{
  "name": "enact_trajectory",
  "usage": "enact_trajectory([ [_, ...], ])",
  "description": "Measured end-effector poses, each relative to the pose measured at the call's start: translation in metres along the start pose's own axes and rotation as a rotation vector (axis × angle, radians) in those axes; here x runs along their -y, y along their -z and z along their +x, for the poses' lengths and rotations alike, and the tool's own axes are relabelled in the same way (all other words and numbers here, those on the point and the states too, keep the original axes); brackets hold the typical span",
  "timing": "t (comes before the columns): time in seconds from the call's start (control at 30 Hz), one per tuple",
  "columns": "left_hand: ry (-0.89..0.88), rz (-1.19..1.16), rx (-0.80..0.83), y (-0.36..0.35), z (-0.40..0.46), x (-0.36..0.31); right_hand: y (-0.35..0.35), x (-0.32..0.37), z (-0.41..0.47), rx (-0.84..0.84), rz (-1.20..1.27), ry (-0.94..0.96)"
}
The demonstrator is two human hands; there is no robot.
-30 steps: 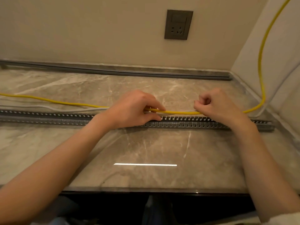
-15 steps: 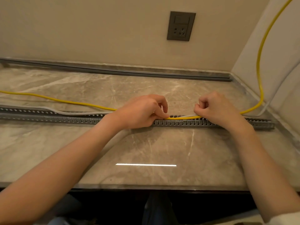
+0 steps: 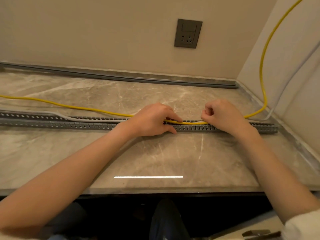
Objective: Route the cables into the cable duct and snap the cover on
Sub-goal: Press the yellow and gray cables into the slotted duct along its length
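Note:
A long grey slotted cable duct (image 3: 83, 125) lies across the marble counter (image 3: 155, 156). A yellow cable (image 3: 69, 106) runs from the left, passes under my hands and climbs the right wall. A grey cable (image 3: 90, 120) lies partly inside the duct on the left. My left hand (image 3: 152, 119) presses the yellow cable down onto the duct with its fingers. My right hand (image 3: 223, 115) is closed in a fist on the same cable just to the right. The grey duct cover (image 3: 121, 77) lies along the back wall.
A dark wall socket (image 3: 188, 33) sits on the back wall above the counter. A side wall (image 3: 294, 84) closes the right end, with a pale cable (image 3: 294, 73) hanging on it. The counter's front edge (image 3: 155, 190) is near my forearms.
The yellow cable between my hands has come down from above the duct onto its top. My left hand's fingers have extended along the cable; the right hand stayed about where it was.

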State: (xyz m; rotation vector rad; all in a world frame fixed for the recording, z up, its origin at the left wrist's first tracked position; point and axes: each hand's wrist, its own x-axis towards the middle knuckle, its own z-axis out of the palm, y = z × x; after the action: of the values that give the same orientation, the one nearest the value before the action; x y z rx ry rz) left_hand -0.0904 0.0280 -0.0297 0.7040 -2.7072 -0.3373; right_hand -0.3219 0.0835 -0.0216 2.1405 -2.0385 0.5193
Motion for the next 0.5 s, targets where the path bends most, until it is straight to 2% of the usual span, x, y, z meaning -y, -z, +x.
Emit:
enact_trajectory([
  [0.1,0.016,0.023,0.026,0.004,0.001,0.005,0.0,-0.004,-0.006,-0.049,-0.052,0.003],
  [0.27,0.063,0.04,0.016,0.012,-0.003,0.019,0.008,-0.022,-0.012,-0.181,-0.068,-0.111],
  [0.4,0.117,0.066,0.031,0.015,-0.002,0.029,0.005,-0.027,-0.027,-0.41,-0.025,-0.059],
  [0.5,0.131,0.077,0.026,0.015,-0.001,0.03,0.002,-0.025,-0.038,-0.629,0.129,-0.245],
])
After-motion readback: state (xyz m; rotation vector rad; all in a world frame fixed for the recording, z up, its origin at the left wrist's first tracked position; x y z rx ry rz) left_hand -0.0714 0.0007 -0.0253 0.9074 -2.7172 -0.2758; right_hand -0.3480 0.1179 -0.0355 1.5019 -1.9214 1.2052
